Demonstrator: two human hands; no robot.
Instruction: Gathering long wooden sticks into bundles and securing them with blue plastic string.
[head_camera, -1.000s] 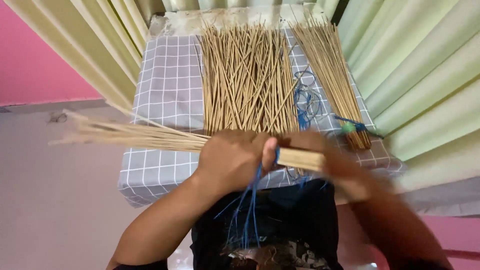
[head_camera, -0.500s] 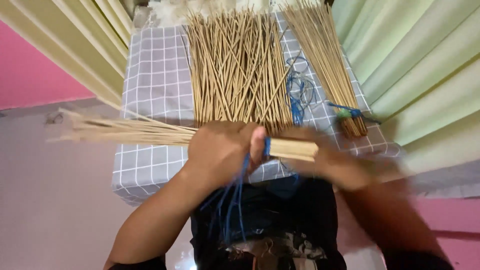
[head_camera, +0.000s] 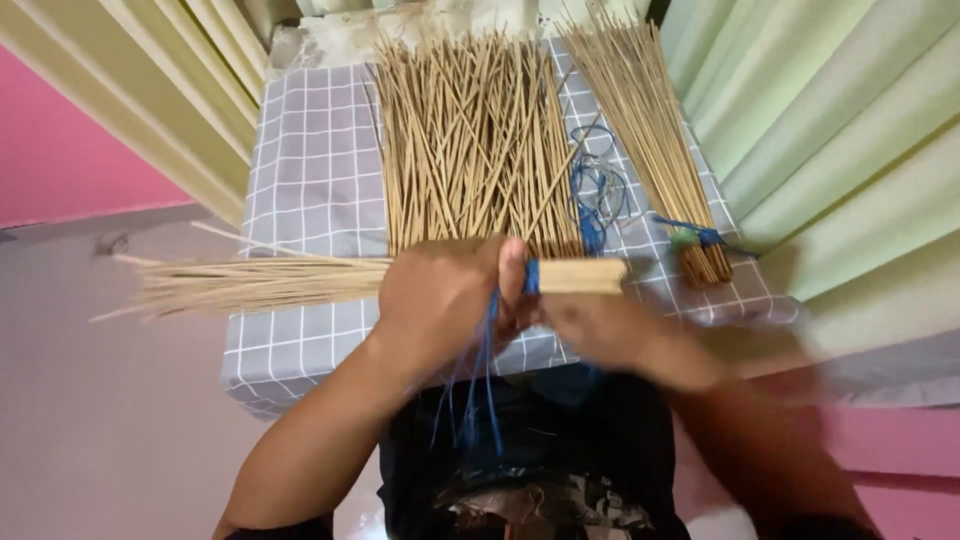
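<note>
Nearest, loose ends of blue string (head_camera: 478, 385) hang down in front of the person's dark shirt, trailing from the grip above. Just beyond, the left hand (head_camera: 445, 295) is closed firmly around a bundle of thin sticks (head_camera: 290, 280), held level over the near edge of the table; the bundle's splayed tips reach far out to the left, and its cut butt end pokes out to the right, with a turn of blue string around it beside the thumb. The right hand (head_camera: 600, 330) is blurred, just under the butt end, and whether it grips anything cannot be told. Farther off, on the grey checked tablecloth (head_camera: 310, 170), lies a broad spread of loose sticks (head_camera: 470, 140), a coil of blue string (head_camera: 598, 190) to its right, and beyond that a second, tied bundle (head_camera: 650, 140) beside the pale green curtain (head_camera: 830, 130).
</note>
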